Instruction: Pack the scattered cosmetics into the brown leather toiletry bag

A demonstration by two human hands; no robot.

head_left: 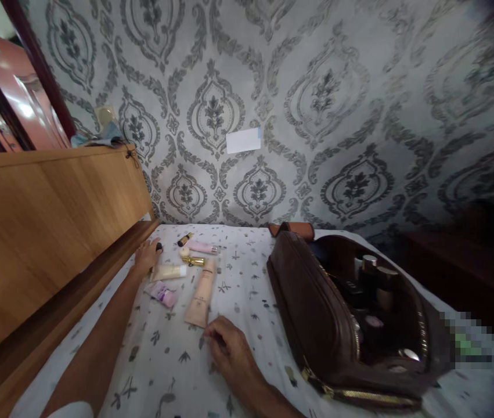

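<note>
My left hand point(144, 259) reaches to the far left of the patterned sheet, its fingers closed around a small black object point(158, 248) that is mostly hidden. My right hand point(233, 351) rests with curled fingers just below the flat end of a large beige squeeze tube point(202, 297); nothing shows between them. Between the hands lie a cream tube with a white cap point(170, 272), a purple-pink tube point(162, 294), a gold cosmetic tube point(193, 261), a pink tube point(201, 247), a small black-and-gold bottle point(184, 239) and a round cream-coloured item point(184, 252).
An unzipped brown leather bag point(312, 302) with several cosmetics inside stands at the right. Behind it lies an orange-brown leather item point(298, 230). A wooden board point(59, 203) borders the left side, and a wallpapered wall point(255, 75) closes off the back.
</note>
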